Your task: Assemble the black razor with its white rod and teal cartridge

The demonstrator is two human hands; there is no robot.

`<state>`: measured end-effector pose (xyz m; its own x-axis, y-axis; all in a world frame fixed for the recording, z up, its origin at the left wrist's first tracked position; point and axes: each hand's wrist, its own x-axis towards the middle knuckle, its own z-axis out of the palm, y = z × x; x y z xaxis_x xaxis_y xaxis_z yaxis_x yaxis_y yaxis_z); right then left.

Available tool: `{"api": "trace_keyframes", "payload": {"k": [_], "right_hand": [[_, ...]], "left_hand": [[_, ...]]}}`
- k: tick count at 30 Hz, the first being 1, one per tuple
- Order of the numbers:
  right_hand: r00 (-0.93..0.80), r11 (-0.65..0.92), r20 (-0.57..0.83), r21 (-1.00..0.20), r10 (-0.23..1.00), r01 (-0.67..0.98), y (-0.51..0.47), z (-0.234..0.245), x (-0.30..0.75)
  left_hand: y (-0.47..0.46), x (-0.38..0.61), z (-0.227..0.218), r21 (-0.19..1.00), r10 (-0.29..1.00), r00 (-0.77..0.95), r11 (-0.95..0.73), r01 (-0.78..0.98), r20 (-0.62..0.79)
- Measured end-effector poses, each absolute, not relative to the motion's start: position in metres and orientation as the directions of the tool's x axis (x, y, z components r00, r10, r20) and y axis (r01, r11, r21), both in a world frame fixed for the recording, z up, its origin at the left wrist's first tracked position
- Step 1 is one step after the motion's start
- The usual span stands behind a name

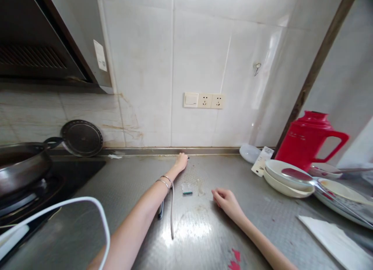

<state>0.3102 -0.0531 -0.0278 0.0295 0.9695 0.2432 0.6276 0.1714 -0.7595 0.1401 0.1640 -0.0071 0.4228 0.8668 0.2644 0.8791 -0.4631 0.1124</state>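
Note:
My left hand (182,161) reaches to the back of the steel counter, near the wall edging. Its fingers are closed, and a small dark tip shows beside them; what it belongs to is hidden. Two thin bracelets circle that wrist. My right hand (226,199) rests on the counter with its fingers loosely curled in and nothing visible in them. Between the hands lies a small dark green stick (188,192), seemingly in clear plastic. A thin grey cord (172,219) runs down beside my left forearm, which partly covers a dark, slim object (161,211).
A pan (26,165) sits on the stove at left, with a round black lid (82,138) leaning behind. A white cable (99,208) loops in front. To the right are stacked bowls (287,190), a red jug (305,140) and white paper (335,239). Red scraps (235,258) lie in front.

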Motion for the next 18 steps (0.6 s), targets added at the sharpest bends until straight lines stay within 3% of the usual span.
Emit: {"api": "trace_keyframes", "payload": {"k": [9, 18], "right_hand": [[0.036, 0.158, 0.231, -0.763, 0.972, 0.627, -0.053, -0.027, 0.309], [0.012, 0.169, 0.227, -0.761, 0.974, 0.627, -0.053, -0.028, 0.311]], "left_hand": [[0.16, 0.138, -0.003, 0.119, 0.849, 0.46, -0.501, 0.857, 0.259], [0.14, 0.118, 0.023, 0.254, 0.809, 0.437, -0.552, 0.794, 0.393]]}}
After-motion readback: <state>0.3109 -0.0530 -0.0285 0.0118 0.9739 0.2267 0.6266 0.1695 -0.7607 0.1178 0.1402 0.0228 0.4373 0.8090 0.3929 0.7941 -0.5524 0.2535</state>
